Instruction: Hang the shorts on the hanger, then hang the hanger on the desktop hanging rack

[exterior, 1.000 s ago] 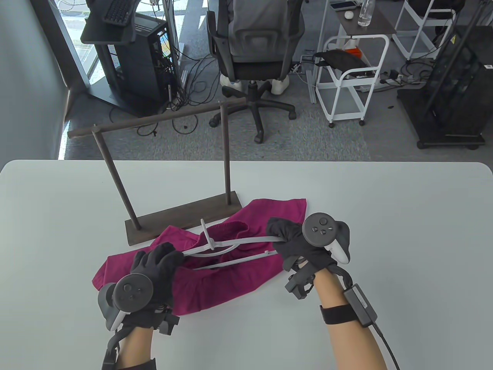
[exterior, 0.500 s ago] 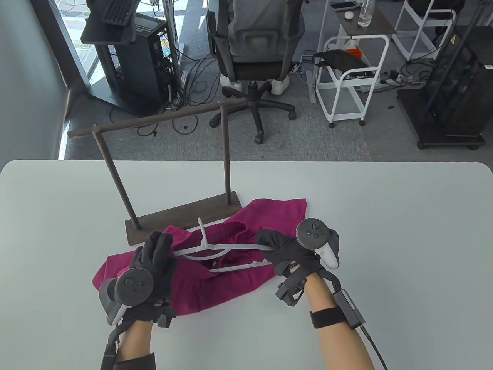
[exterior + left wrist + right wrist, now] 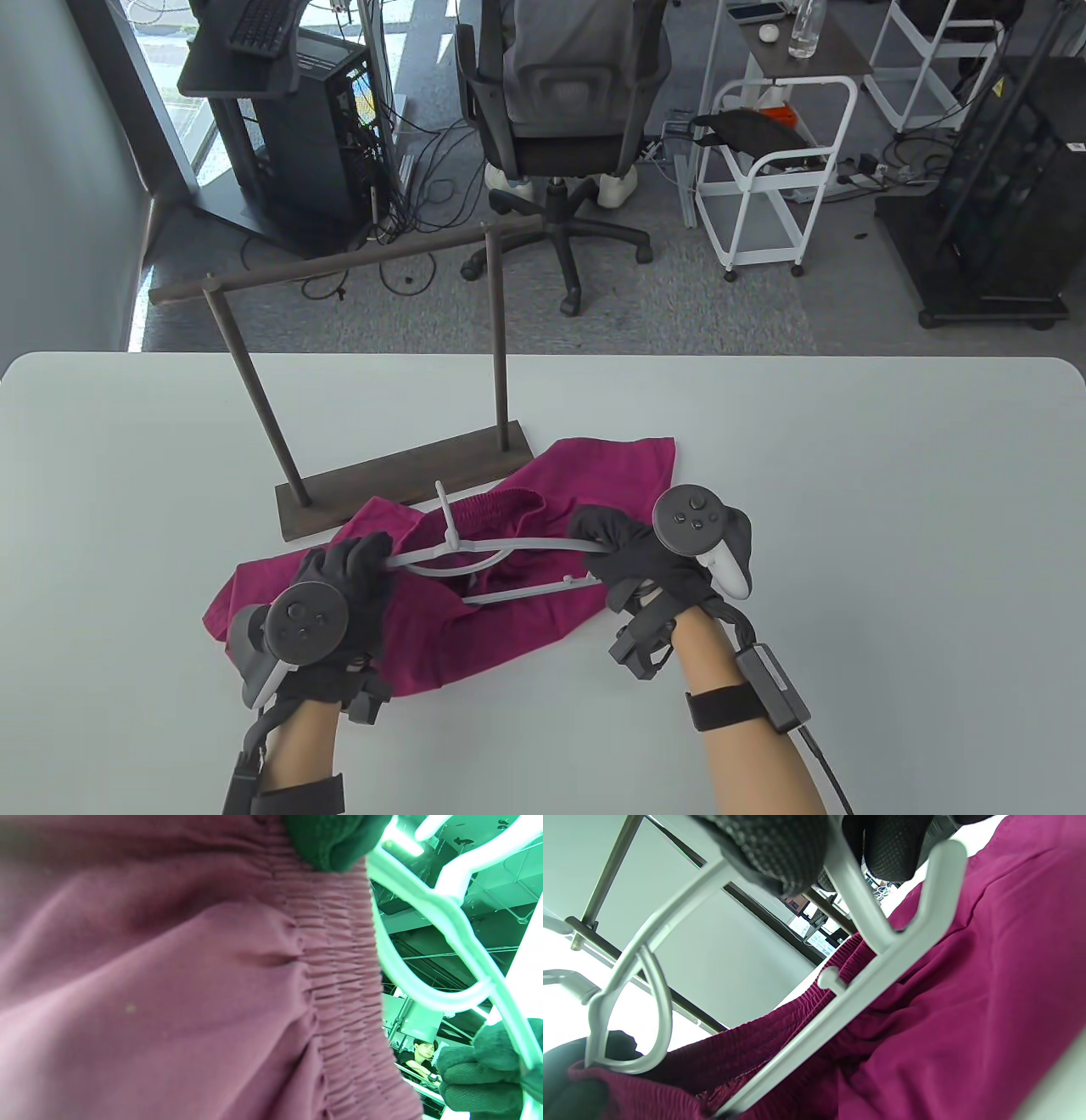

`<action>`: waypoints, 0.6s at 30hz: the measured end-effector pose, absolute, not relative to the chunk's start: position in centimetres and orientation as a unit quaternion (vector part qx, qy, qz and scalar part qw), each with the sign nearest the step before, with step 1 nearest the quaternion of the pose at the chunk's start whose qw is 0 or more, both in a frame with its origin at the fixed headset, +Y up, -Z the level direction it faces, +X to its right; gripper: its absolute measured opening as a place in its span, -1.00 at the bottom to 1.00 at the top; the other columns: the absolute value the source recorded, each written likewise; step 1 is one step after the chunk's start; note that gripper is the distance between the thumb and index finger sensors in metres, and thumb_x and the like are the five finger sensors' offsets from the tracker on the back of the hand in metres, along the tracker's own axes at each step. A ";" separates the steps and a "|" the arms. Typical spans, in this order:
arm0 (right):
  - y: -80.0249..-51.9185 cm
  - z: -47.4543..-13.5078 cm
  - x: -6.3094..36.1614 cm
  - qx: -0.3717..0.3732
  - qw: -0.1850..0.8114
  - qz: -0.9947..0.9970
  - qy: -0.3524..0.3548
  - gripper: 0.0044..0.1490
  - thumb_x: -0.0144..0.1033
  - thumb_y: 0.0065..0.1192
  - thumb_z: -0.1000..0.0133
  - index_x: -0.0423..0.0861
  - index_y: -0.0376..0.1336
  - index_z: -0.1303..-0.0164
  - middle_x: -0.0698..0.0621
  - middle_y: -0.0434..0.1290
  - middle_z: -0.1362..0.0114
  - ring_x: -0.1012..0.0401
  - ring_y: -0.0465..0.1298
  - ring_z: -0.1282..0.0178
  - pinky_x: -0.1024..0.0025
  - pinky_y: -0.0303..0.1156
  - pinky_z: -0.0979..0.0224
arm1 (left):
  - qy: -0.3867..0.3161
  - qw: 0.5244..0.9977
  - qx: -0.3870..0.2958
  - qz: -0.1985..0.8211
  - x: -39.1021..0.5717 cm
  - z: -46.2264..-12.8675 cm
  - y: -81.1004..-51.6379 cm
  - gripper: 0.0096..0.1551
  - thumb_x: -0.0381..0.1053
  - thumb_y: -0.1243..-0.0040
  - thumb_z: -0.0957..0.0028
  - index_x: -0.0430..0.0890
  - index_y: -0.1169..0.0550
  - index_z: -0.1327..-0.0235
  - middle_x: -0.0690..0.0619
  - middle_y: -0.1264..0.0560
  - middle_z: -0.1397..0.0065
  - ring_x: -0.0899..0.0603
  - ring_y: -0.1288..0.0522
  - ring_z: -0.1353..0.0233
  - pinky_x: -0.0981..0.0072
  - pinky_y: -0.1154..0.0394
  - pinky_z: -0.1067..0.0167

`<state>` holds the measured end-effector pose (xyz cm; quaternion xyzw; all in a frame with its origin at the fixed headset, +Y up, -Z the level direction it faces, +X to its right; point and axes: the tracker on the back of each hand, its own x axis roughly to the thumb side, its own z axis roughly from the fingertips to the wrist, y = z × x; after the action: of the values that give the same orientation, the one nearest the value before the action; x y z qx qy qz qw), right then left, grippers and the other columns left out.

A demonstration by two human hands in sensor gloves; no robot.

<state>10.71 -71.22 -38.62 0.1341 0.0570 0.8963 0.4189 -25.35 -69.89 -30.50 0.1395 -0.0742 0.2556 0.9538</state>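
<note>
Magenta shorts lie crumpled on the white table, in front of the dark rack's base. A white plastic hanger lies across their elastic waistband, hook pointing at the rack. My left hand curls over the waistband at the hanger's left end; one fingertip presses the fabric beside the hanger arm. My right hand grips the hanger's right end, fingers wrapped round the arm above its bottom bar. The hanger's left tip is hidden under my left hand.
The rack's crossbar stands high on two posts at the table's far edge, left of centre. Beyond the table are an office chair, a white cart and a computer stand. Bare tabletop lies to the right.
My left hand's fingers, stretched forward half a second ago, have curled back over the waistband at the hanger's left end. My right hand and the hanger shifted slightly left since one second ago.
</note>
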 end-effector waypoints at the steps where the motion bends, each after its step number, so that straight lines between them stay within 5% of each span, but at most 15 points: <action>1: -71.0 -38.5 10.7 0.136 0.410 0.900 0.054 -0.38 -0.33 0.40 0.02 0.10 0.30 -0.29 -0.04 0.30 -0.59 -0.15 0.31 -0.56 -0.41 0.08 -0.57 | -0.074 0.952 0.144 0.258 -25.4 -30.5 -69.9 -0.37 0.00 -0.19 0.06 0.00 -0.39 -0.34 -0.07 -0.44 -0.35 -0.23 -0.53 -0.33 -0.34 -0.20 -0.43; 10: -64.7 -36.6 11.8 0.135 0.306 0.942 -0.028 -0.15 -0.08 0.37 -0.01 0.00 0.16 -0.53 -0.16 0.20 -0.64 -0.25 0.22 -0.57 -0.48 0.06 -0.51 | -0.058 0.947 0.165 0.269 -25.7 -30.1 -69.6 -0.37 0.00 -0.19 0.06 -0.02 -0.38 -0.33 -0.08 -0.43 -0.34 -0.25 -0.52 -0.32 -0.36 -0.21 -0.41; 14: -61.6 -35.1 12.2 0.131 0.263 0.953 -0.071 -0.23 -0.06 0.37 -0.02 -0.06 0.27 -0.44 -0.19 0.35 -0.55 -0.26 0.36 -0.45 -0.41 0.26 -0.43 | -0.046 0.946 0.178 0.267 -25.7 -29.8 -69.4 -0.37 0.00 -0.19 0.05 -0.03 -0.38 -0.33 -0.09 -0.43 -0.34 -0.26 -0.53 -0.31 -0.36 -0.23 -0.40; 18: -60.4 -34.2 11.2 0.146 0.188 0.971 -0.025 -0.33 -0.06 0.38 -0.03 -0.14 0.43 -0.28 -0.23 0.50 -0.41 -0.28 0.49 -0.31 -0.40 0.36 -0.33 | -0.033 0.944 0.190 0.269 -25.8 -29.7 -69.2 -0.37 0.00 -0.19 0.05 -0.04 -0.38 -0.34 -0.09 -0.43 -0.34 -0.26 -0.53 -0.31 -0.37 -0.24 -0.39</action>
<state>11.19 -60.42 -34.18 0.1463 -0.0248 0.9709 0.1880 -25.84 -69.24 -29.68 0.1903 -0.0327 0.2689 0.9436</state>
